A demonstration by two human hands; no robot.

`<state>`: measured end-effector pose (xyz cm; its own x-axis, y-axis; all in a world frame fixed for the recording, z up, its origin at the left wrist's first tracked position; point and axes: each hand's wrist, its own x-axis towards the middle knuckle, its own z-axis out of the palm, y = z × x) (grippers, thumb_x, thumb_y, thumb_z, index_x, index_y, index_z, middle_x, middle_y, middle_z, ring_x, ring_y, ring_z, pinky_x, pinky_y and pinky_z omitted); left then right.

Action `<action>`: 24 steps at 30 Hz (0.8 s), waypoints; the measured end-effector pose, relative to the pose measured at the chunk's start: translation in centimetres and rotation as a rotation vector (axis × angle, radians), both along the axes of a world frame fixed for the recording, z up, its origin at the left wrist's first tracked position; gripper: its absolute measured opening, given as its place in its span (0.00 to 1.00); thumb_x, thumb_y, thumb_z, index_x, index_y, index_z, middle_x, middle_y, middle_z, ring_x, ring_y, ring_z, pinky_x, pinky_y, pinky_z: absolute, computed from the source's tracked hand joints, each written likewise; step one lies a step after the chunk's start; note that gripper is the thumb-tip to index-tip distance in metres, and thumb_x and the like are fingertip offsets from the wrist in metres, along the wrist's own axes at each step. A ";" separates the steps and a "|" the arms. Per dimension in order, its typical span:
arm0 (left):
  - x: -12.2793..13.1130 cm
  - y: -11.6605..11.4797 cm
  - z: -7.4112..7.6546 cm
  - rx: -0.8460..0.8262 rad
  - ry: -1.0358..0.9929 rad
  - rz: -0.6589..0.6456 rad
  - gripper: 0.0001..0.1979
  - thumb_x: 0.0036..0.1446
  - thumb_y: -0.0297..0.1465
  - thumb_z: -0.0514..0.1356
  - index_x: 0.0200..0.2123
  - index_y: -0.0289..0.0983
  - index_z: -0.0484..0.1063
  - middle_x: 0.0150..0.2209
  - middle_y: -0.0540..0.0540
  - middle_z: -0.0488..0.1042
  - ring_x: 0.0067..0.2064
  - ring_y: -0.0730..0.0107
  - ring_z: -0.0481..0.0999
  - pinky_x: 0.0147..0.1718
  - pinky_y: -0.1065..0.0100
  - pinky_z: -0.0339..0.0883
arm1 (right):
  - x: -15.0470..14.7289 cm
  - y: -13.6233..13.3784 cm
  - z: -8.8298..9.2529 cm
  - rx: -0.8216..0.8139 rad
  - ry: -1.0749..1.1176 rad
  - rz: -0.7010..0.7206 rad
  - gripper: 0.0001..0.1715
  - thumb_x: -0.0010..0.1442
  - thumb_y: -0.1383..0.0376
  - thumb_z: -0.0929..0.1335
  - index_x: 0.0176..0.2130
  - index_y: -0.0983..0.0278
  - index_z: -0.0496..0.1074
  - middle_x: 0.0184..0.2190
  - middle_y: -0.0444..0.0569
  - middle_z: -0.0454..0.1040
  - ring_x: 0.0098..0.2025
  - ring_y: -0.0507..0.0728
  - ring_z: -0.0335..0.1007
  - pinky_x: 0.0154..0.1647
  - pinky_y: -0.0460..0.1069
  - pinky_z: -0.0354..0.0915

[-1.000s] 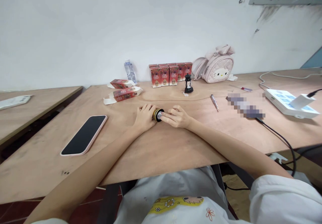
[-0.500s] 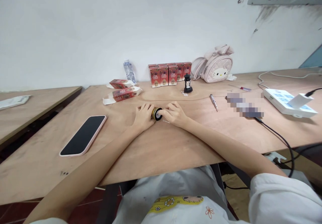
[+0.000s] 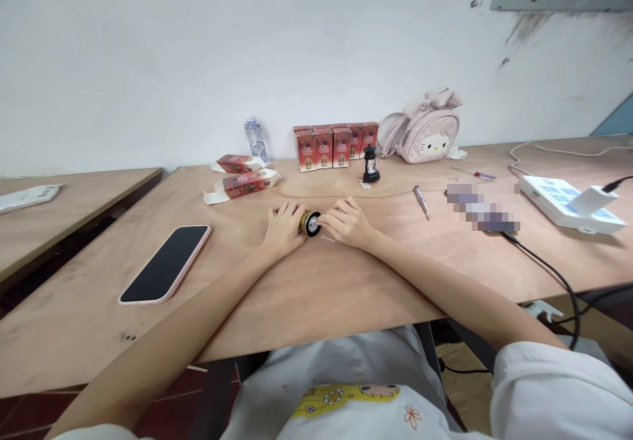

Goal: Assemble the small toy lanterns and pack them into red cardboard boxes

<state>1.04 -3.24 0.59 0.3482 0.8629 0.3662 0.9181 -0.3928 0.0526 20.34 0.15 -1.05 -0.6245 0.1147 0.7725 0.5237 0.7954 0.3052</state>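
Cylinder (image 3: pixel 309 224), inward of worktop's (image 3: pixel 297 301) front edge: left hand (image 3: pixel 285 227) wrapped round. Right hand (image 3: pixel 350 222): half-curled at its end, hold unclear. Wire (image 3: pixel 328 238): newly visible; work apparently unfinished.

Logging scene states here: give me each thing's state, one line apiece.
Gold-and-black cylinder: on its side, dark-rimmed end toward the right hand
Left hand: closed around the cylinder
Right hand: fingers at the cylinder's end
Phone: flat, screen dark
Two red boxes: lying down, flaps open
Red box group: upright
Black lantern: upright
Clear bottle: standing, cap on
Silver screwdriver: lying down
White adapter: seated on power strip
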 end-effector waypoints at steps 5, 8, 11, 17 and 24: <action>0.0 0.0 0.0 0.000 0.007 -0.007 0.19 0.50 0.29 0.56 0.48 0.39 0.65 0.49 0.38 0.71 0.53 0.51 0.66 0.47 0.52 0.55 | -0.2 0.0 -0.2 0.041 -0.006 0.011 0.11 0.65 0.68 0.63 0.33 0.63 0.73 0.28 0.45 0.76 0.33 0.55 0.58 0.36 0.51 0.49; 0.0 0.1 -0.1 0.001 0.005 -0.004 0.19 0.50 0.29 0.56 0.48 0.38 0.65 0.49 0.38 0.70 0.53 0.50 0.66 0.47 0.51 0.56 | -0.3 0.0 -0.2 0.024 -0.010 0.009 0.11 0.64 0.70 0.62 0.33 0.63 0.73 0.28 0.46 0.76 0.33 0.55 0.58 0.36 0.52 0.49; 0.1 0.1 -0.2 0.000 0.000 -0.011 0.19 0.50 0.29 0.56 0.48 0.38 0.66 0.49 0.38 0.70 0.53 0.50 0.66 0.48 0.50 0.56 | -0.3 -0.1 -0.2 -0.041 -0.025 0.004 0.12 0.65 0.70 0.61 0.34 0.63 0.73 0.30 0.46 0.76 0.35 0.55 0.58 0.37 0.52 0.49; -0.4 0.2 -0.2 0.061 -0.127 -0.022 0.17 0.51 0.30 0.58 0.46 0.38 0.67 0.47 0.40 0.72 0.52 0.51 0.68 0.48 0.51 0.58 | -0.1 -0.4 0.4 -0.091 -0.054 0.027 0.14 0.67 0.61 0.61 0.35 0.66 0.71 0.30 0.50 0.75 0.33 0.55 0.62 0.36 0.51 0.51; -1.2 1.3 -0.9 0.256 -0.841 -0.059 0.18 0.49 0.34 0.64 0.43 0.37 0.67 0.44 0.43 0.74 0.48 0.59 0.73 0.50 0.57 0.65 | 0.6 -0.3 1.0 -0.363 -0.339 0.025 0.17 0.61 0.53 0.66 0.33 0.65 0.70 0.32 0.50 0.74 0.34 0.55 0.66 0.36 0.49 0.53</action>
